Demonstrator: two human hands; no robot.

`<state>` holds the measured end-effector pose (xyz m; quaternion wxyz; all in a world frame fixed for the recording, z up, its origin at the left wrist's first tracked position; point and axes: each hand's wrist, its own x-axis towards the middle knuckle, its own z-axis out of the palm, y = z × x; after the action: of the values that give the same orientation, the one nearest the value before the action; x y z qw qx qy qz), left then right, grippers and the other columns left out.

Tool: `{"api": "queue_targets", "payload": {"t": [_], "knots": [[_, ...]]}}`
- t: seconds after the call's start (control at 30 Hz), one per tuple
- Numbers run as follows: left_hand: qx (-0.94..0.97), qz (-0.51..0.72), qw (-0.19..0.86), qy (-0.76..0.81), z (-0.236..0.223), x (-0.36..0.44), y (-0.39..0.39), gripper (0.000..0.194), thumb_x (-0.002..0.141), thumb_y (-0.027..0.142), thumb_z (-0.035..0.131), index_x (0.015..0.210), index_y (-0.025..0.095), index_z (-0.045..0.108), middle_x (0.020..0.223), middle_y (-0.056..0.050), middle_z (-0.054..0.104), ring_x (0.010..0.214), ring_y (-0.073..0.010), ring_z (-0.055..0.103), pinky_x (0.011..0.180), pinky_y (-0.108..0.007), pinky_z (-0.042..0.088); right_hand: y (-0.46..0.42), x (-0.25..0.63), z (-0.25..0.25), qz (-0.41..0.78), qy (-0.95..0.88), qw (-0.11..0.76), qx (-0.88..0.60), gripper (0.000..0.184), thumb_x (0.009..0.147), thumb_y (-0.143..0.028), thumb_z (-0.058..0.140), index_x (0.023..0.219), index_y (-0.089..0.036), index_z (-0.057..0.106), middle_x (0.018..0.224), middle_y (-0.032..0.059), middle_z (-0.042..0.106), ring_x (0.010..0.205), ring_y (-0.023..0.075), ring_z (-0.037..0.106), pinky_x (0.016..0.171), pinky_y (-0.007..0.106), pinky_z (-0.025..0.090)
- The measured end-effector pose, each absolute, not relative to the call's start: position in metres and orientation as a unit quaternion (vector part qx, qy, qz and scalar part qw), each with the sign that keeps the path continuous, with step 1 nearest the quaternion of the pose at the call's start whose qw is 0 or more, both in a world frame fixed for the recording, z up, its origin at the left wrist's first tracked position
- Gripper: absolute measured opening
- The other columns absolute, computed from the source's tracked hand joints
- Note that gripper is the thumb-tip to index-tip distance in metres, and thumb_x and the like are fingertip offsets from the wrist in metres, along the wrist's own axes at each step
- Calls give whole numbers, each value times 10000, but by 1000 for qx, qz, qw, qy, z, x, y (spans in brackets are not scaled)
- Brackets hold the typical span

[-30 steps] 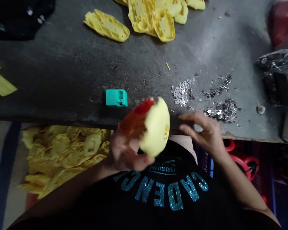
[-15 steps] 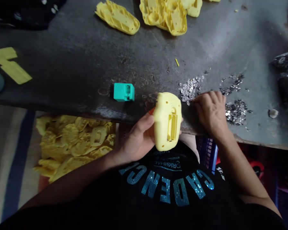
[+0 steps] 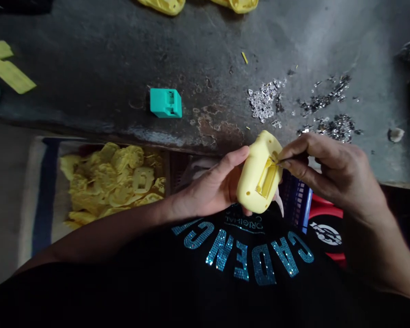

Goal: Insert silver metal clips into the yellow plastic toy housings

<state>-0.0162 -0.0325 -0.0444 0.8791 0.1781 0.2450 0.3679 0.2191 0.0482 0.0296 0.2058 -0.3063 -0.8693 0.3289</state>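
Note:
My left hand [image 3: 218,184] grips a yellow plastic toy housing [image 3: 254,175] from its left side, in front of the table edge. A long rectangular battery slot in the housing faces up. My right hand [image 3: 338,171] is closed in a pinch at the slot's upper end, on a small thin metal piece [image 3: 284,164] that touches or nearly touches the housing. On the table just beyond lie a heap of flat silvery metal pieces [image 3: 264,102] and a second heap of small metal pieces [image 3: 340,129], partly behind my right hand.
A turquoise plastic box [image 3: 166,103] stands on the table left of the metal pieces. Yellow shells [image 3: 167,5] lie at the far edge of view. Below the table at left is a pile of yellow plastic parts [image 3: 105,182]. A blue basket [image 3: 299,200] stands under the edge at right.
My right hand has left the metal heap and come to the housing, with a small metal piece in its fingers. The housing has tilted and shifted slightly right. The view has moved down toward me.

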Motion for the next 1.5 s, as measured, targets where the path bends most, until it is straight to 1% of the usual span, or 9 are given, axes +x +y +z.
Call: {"api": "queue_targets", "payload": {"t": [0.1,0.23,0.4,0.67,0.9,1.17,1.33,1.43,1.5], "knots": [[168,376,874,259,-43,-12,-37,669,996,727,779,1432,223,730,1199,-123,870,835,-259,841,515,-251,610,48,222,36,332,-875,191,-296,7,1089,-279,757,1085,-285,757,1000,-6,845,750,163,747,705,320,581],[177,361,879,257,-43,-9,-42,692,1071,757,652,1471,200,749,1247,-116,867,914,-268,853,542,-237,599,52,226,42,329,-883,170,-288,43,1065,-309,772,1088,-296,739,944,-35,833,715,153,742,667,316,571],[176,350,881,265,-41,-6,-43,715,995,779,764,1450,227,775,1246,-136,877,860,-258,839,500,-244,610,58,227,47,314,-899,149,-267,39,1051,-273,749,1063,-309,738,946,-33,842,741,175,777,659,335,573],[186,342,885,255,-39,-4,-43,732,1042,788,698,1542,255,732,1248,-128,883,903,-294,873,504,-242,599,61,221,49,256,-930,141,-223,154,1005,-121,683,1106,-238,682,939,-35,805,751,128,778,653,269,552],[171,340,894,235,-44,-7,-41,742,1048,758,727,1594,258,679,1267,-138,880,890,-290,882,511,-244,615,53,211,48,174,-942,146,-247,88,1049,-184,585,1055,-264,623,784,-71,692,590,101,630,563,255,422],[129,333,911,208,-51,-11,-38,755,1039,746,727,1582,226,661,1286,-153,865,973,-315,890,546,-250,657,42,210,40,184,-910,186,-322,135,1044,-144,683,1019,-267,634,814,-101,711,599,68,627,564,246,429],[121,333,915,192,-53,-12,-37,781,1013,725,746,1606,229,630,1305,-180,853,996,-337,885,541,-259,653,33,218,28,229,-868,260,-355,170,1028,-127,792,1069,-281,733,930,-74,804,718,103,683,638,286,510],[142,334,908,210,-52,-10,-38,816,975,755,768,1584,223,659,1342,-199,848,1051,-372,874,536,-276,634,33,222,17,282,-851,275,-347,144,1038,-221,836,1155,-286,781,1109,12,864,957,198,783,795,364,608],[158,353,891,239,-51,-7,-41,803,971,788,762,1535,221,703,1299,-189,858,973,-340,866,540,-291,631,37,225,11,333,-836,260,-349,244,1026,-341,867,1251,-296,782,1260,59,863,1136,271,805,917,434,656]]}}
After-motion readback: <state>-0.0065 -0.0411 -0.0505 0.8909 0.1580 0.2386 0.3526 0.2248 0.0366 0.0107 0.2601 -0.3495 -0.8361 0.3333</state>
